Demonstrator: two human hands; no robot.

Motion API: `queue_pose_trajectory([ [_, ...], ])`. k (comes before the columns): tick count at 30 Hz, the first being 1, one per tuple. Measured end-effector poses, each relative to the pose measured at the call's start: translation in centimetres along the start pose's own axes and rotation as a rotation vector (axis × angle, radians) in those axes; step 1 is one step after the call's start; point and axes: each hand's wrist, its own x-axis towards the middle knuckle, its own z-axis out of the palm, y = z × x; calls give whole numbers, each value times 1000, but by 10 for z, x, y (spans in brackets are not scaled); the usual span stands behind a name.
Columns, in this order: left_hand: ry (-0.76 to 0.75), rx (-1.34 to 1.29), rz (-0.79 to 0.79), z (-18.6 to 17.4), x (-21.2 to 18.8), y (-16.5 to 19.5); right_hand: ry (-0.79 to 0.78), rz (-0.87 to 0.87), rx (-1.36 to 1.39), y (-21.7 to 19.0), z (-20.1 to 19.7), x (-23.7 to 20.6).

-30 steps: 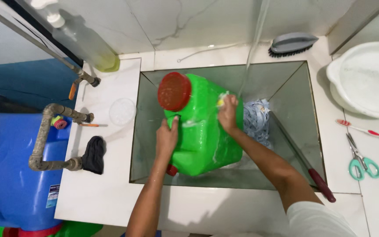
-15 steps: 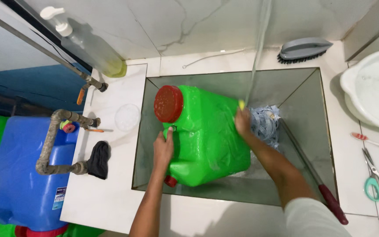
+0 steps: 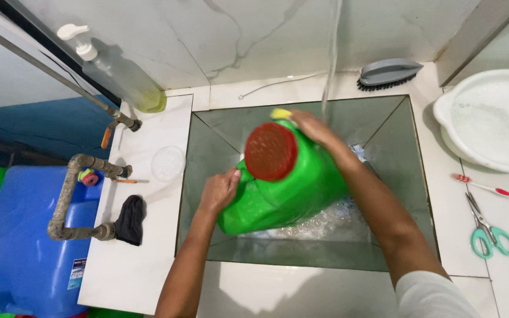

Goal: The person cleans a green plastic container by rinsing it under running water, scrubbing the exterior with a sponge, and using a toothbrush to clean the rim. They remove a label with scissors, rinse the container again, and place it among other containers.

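A large green plastic jug (image 3: 290,188) with a red screw cap (image 3: 270,151) is tilted up inside a square sunken sink (image 3: 207,153), its cap end raised towards me. My left hand (image 3: 219,189) grips the jug's near left side by the neck. My right hand (image 3: 310,126) presses a small yellow sponge (image 3: 280,113) against the jug's far top edge. A thin stream of water (image 3: 331,59) falls just right of that hand. Foam and a crumpled clear plastic item (image 3: 340,212) lie in the sink under the jug.
A pump bottle of yellow liquid (image 3: 119,73) stands at the back left. A grey brush (image 3: 389,73) lies behind the sink. A white basin (image 3: 490,121), toothbrush (image 3: 493,189) and teal scissors (image 3: 490,229) are right. Left: clear lid (image 3: 168,162), black cloth (image 3: 129,219), pipe (image 3: 72,194), blue container (image 3: 19,247).
The jug has been tipped up so its red cap faces me. My right hand with the sponge moved from the jug's flat side to its far top edge. The camera came closer.
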Motion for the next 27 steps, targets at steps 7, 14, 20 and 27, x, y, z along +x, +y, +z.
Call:
queue_pose_trajectory([
  [7,136,93,182,13,40,-14,58,354,35,57,38,-97],
  [14,-49,-386,43,23,60,-10,697,-394,-535,-41,103,-38],
  [20,8,-331,-58,12,28,22,651,-169,-699,-72,71,-15],
  [27,-33,-265,-145,-4,14,58,463,-227,-855,-54,67,-22],
])
